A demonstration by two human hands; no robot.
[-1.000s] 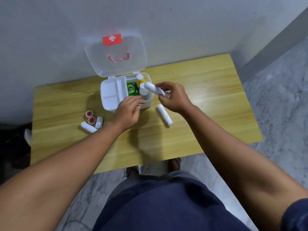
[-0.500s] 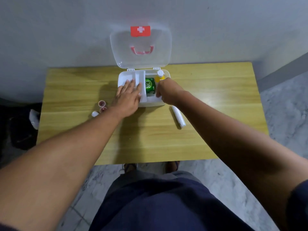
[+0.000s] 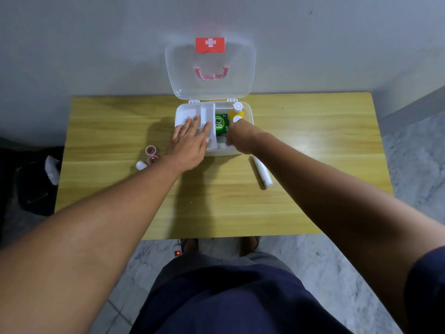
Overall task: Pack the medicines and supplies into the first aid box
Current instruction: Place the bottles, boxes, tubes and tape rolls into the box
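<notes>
The white first aid box (image 3: 249,116) stands open at the back of the wooden table (image 3: 216,208), its clear lid (image 3: 209,68) leaning on the wall. Inside are a green packet (image 3: 220,124) and a yellow bottle (image 3: 237,113). My left hand (image 3: 190,143) lies flat, fingers apart, on the box's white divider tray (image 3: 207,112). My right hand (image 3: 237,137) is curled down into the box's front right corner; a bit of white shows under its fingers, the rest of the white tube hidden. Another white tube (image 3: 262,173) lies on the table right of the box.
Two small red-topped pots (image 3: 151,149) and a small white roll (image 3: 140,165) sit left of the box, partly behind my left forearm. A dark bag (image 3: 33,189) lies on the floor past the table's left edge. A power strip (image 3: 177,253) lies under the table.
My right hand carried a white tube from above the box down into its front right corner. My left hand moved from the box's front edge onto the divider tray and spread flat.
</notes>
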